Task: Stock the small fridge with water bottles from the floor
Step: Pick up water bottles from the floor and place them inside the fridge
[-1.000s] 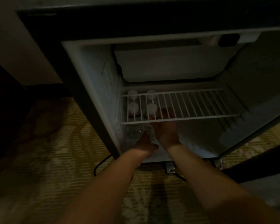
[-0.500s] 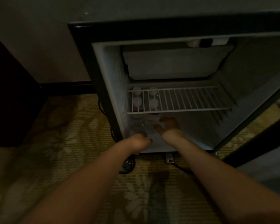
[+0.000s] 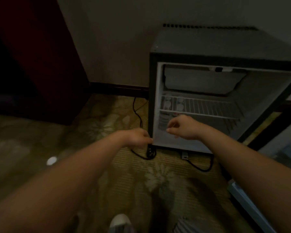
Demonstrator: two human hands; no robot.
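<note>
Small fridge [image 3: 188, 47] open against the wall, door swung out to the right. Water bottles [image 3: 167, 105] stood in the left of the compartment under the wire shelf [image 3: 208, 108], white caps showing through the bars. Left hand [image 3: 138, 137] hung empty at the lower left corner of the fridge, fingers curled loosely. Right hand [image 3: 183, 126] held empty before the lower compartment, fingers bent downward, gripping nothing. Hands apart. Black cord [image 3: 138, 113] trailed over the patterned carpet [image 3: 107, 174]. White bottle cap [image 3: 51, 160] visible on the floor far left, blurred.
</note>
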